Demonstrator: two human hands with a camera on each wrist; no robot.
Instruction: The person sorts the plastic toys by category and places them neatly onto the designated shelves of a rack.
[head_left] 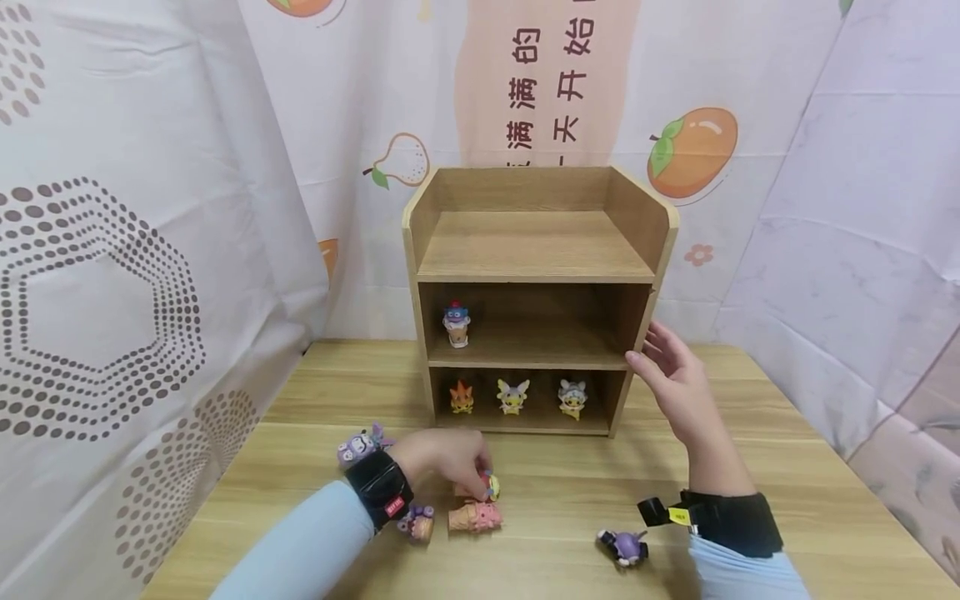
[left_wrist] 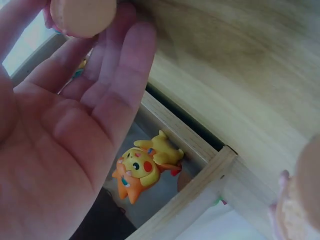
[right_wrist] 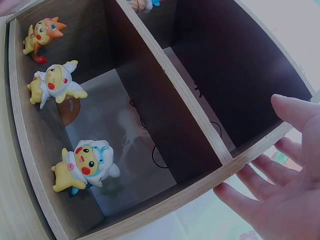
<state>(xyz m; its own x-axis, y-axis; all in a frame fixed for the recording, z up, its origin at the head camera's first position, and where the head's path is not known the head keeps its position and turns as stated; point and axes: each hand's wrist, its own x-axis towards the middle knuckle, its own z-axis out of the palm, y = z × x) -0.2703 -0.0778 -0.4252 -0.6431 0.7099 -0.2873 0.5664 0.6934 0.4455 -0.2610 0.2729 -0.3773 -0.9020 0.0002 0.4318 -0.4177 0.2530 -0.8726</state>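
My left hand [head_left: 480,477] is low over the table, and its fingertips pinch a small figure [head_left: 489,486] with a yellow top. In the left wrist view its round tan base [left_wrist: 82,15] shows at the fingertips of that hand [left_wrist: 95,35]. A pink cone figure [head_left: 475,517] lies just below it. My right hand [head_left: 651,354] is open with straight fingers at the right side panel of the wooden shelf [head_left: 637,217]. The right wrist view shows its fingertips [right_wrist: 227,192] at the panel's edge.
The shelf's bottom level holds an orange figure [head_left: 461,397], a yellow-and-white one [head_left: 513,396] and a grey-hooded one [head_left: 572,398]; one figure [head_left: 456,323] stands on the middle level. Purple figures lie on the table [head_left: 360,446], [head_left: 416,524], [head_left: 622,547]. Cloth curtains hang all around.
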